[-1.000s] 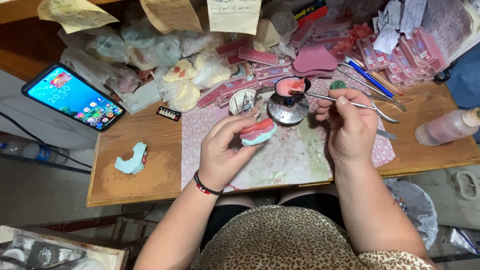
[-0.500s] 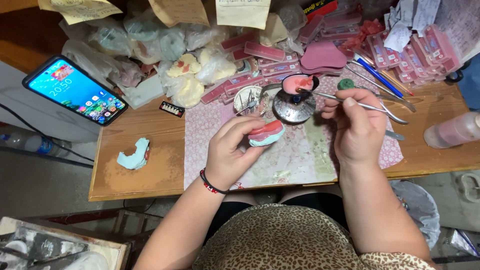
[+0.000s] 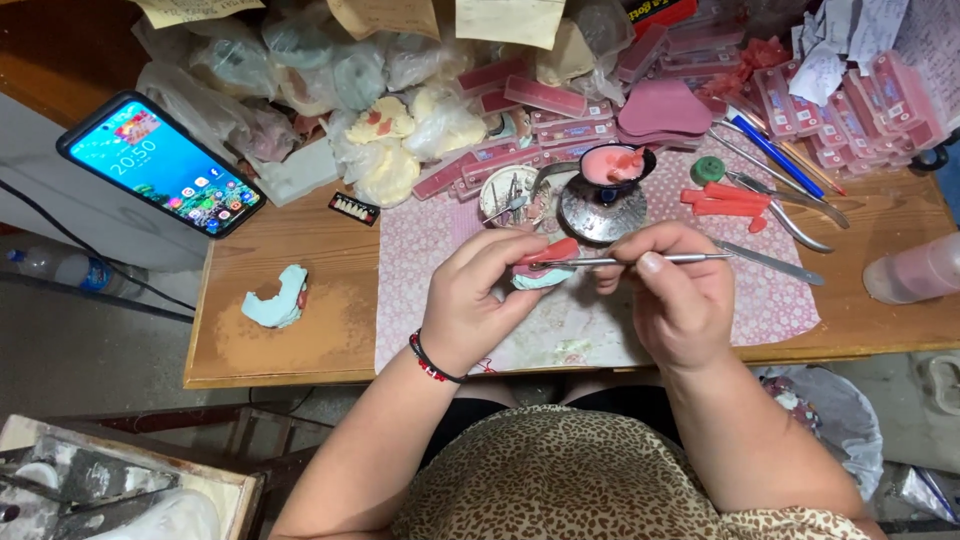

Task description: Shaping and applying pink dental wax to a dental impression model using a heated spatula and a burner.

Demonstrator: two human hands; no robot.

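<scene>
My left hand point(image 3: 480, 300) holds a small dental cast point(image 3: 545, 265), pale blue with a red wax rim, over a patterned paper sheet point(image 3: 770, 300) on the wooden table point(image 3: 290, 340). My right hand point(image 3: 675, 290) grips a thin metal instrument point(image 3: 640, 260) held level, its tip touching the red wax on the cast. Just behind the hands stands a small dark cup of pink wax point(image 3: 615, 165) on a round metal base point(image 3: 600, 210).
A second pale blue cast point(image 3: 277, 298) lies at the table's left. A lit phone point(image 3: 160, 165) leans at the back left. Bagged plaster casts point(image 3: 385, 130), pink boxes point(image 3: 560, 100), red wax sticks point(image 3: 725, 195), metal tools point(image 3: 790, 215) and a pink bottle point(image 3: 915, 270) crowd the back and right.
My right hand has drawn the instrument back from the wax cup down to the cast. Both hands now sit closer together, nearer the table's front edge.
</scene>
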